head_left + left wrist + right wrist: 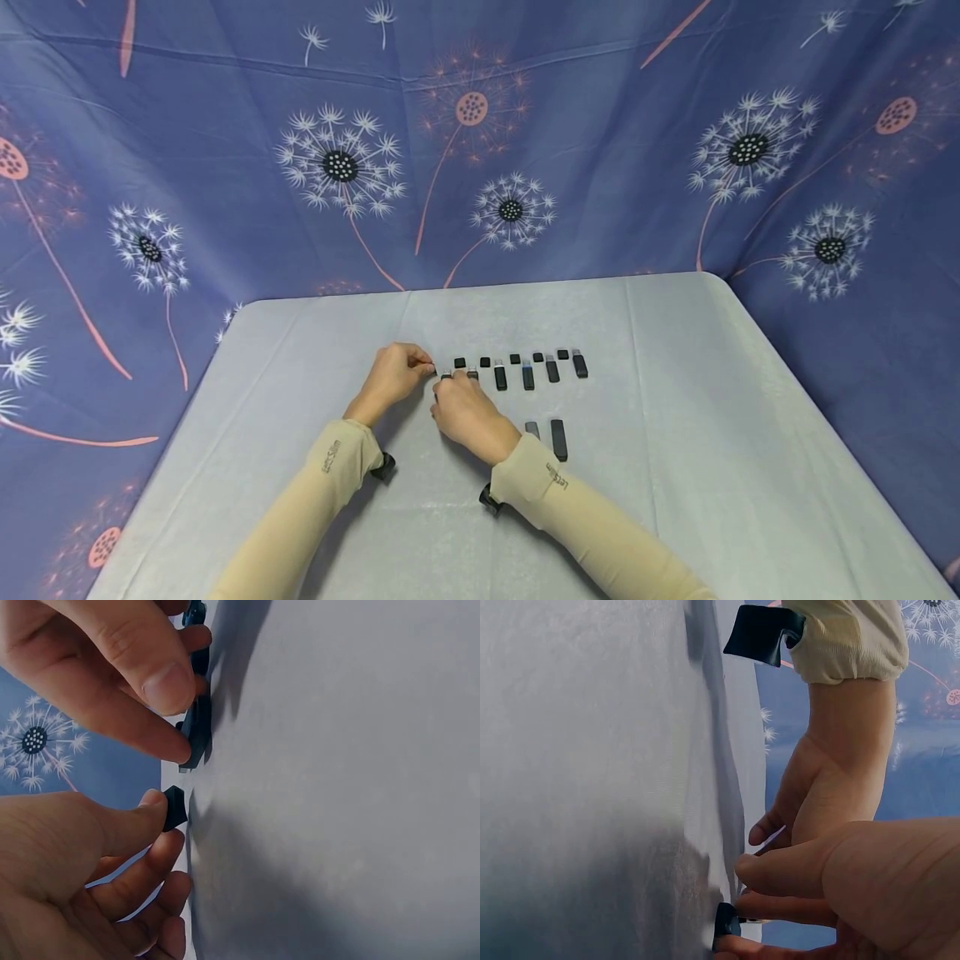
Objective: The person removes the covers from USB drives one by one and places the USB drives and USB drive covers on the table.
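A blue cloth (225, 208) with dandelion flowers hangs behind and around a table (712, 467) covered in pale grey. Near the middle of the tabletop, a bit toward the far edge, little black sticks (540, 368) lie side by side in a row, each with its small black cap (514, 359) set just beyond it. Two more sticks (558, 439) lie closer to the near edge, on the right.

The person wears tan sleeves (330, 475). The left hand (393, 379) is at the left end of the row. Its thumb and first finger are pinched on a small black cap (174, 808), right at the cloth, and the other fingers are curled under. The right hand (468, 412) sits just beside it, fingers bent down and pinching a black stick (198, 729) that rests on the table. The two hands are very close but not touching. The cap is just apart from the end of the stick.
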Action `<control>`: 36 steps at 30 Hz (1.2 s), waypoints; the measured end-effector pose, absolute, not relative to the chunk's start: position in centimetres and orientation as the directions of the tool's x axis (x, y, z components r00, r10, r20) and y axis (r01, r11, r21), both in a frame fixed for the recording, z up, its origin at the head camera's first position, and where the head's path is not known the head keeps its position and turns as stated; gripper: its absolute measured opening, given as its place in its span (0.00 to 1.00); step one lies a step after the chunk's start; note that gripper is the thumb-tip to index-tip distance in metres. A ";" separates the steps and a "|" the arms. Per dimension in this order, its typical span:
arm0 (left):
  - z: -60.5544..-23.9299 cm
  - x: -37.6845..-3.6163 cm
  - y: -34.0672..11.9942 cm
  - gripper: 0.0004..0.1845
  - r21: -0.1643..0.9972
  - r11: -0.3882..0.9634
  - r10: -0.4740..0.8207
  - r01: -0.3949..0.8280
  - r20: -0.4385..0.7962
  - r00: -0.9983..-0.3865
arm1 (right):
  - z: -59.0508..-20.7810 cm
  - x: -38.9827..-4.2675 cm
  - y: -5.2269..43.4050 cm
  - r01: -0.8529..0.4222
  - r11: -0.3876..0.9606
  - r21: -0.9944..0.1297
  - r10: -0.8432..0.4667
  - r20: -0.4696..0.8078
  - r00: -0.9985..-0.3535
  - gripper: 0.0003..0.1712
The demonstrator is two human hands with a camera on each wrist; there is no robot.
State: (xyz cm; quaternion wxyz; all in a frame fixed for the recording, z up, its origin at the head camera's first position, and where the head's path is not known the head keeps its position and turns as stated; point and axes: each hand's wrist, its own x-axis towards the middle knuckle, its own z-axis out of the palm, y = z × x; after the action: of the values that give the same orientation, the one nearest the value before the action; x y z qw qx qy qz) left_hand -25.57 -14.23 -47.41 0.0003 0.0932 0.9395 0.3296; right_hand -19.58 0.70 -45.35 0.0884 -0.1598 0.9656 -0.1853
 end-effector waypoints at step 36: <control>-48.1 -26.6 -13.7 0.06 0.608 0.770 0.194 0.196 0.070 -0.979 | -44.1 -17.0 6.5 -0.425 0.747 -0.511 -0.444 0.091 -0.891 0.15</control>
State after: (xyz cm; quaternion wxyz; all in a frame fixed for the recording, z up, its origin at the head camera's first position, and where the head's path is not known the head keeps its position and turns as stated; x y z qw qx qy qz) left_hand -26.61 -13.67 -48.14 -0.0017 0.1036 0.9406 0.3232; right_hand -17.00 6.45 -44.06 0.0181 -0.2325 0.9345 -0.2689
